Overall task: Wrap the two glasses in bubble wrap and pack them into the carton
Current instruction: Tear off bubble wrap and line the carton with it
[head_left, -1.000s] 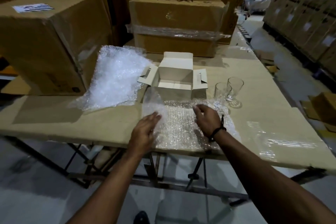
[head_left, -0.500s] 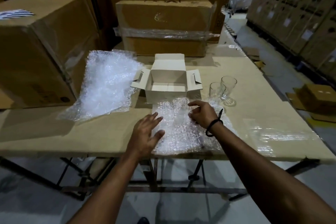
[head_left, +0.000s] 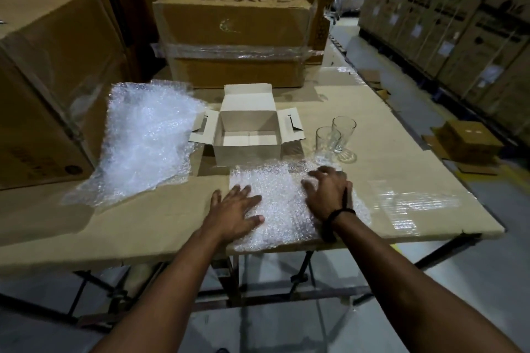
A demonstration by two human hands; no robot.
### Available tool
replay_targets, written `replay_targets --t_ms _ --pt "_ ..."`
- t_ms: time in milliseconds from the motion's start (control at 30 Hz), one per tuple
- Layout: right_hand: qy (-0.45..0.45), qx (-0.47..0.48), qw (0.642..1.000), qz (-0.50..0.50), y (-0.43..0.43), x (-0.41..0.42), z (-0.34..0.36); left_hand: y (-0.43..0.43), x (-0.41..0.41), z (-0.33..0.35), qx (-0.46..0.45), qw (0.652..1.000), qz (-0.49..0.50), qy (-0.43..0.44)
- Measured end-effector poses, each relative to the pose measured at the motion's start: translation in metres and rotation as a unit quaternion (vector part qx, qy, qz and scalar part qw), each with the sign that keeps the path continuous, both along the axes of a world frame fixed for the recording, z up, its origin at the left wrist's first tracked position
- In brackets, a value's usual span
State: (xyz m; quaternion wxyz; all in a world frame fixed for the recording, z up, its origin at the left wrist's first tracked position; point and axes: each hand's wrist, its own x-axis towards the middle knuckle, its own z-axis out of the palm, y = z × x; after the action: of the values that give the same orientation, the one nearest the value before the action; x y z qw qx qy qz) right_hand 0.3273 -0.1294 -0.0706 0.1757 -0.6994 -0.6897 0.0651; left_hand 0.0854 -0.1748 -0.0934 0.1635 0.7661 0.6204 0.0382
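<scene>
Both hands rest on a sheet of wrap (head_left: 286,203) lying flat at the near edge of the tabletop (head_left: 401,175). The left hand (head_left: 233,213) lies palm down, fingers (head_left: 246,190) spread. The right hand (head_left: 327,195) arches, its fingers (head_left: 311,188) curled and parted, tips touching the sheet. The open carton (head_left: 246,135) stands just behind the sheet. Two glasses (head_left: 335,136) stand upright, side by side, right of the carton. A wrap pile (head_left: 146,137) lies left.

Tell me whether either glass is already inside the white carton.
No: both glasses stand bare on the table to the right of the open white carton, which looks empty inside.
</scene>
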Motion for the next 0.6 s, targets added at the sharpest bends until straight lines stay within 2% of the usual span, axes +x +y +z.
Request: replay_targets --t_ms 67,133,200,267,367,600 --pt "-0.026 -0.034 0.992 -0.115 0.006 0.015 0.007 0.002 -0.003 -0.002 0.002 1.000 -0.011 -0.012" --pt "-0.045 -0.108 0.977 -0.180 0.009 0.026 0.012 0.004 -0.007 -0.002 0.033 0.999 0.002 -0.021" --pt "-0.024 -0.153 0.965 -0.213 0.015 0.034 0.009 0.007 -0.012 0.000 0.032 0.999 0.008 -0.014" --pt "0.040 -0.173 0.958 -0.224 0.023 0.039 0.004 0.007 -0.017 0.001 -0.005 1.000 -0.006 -0.010" --pt "0.140 -0.179 0.953 -0.201 0.030 0.041 0.008 0.006 -0.028 0.003 -0.013 1.000 -0.008 -0.027" --pt "0.164 -0.097 0.981 -0.038 0.020 0.001 0.068 0.010 -0.055 0.000 -0.020 0.998 -0.001 -0.051"
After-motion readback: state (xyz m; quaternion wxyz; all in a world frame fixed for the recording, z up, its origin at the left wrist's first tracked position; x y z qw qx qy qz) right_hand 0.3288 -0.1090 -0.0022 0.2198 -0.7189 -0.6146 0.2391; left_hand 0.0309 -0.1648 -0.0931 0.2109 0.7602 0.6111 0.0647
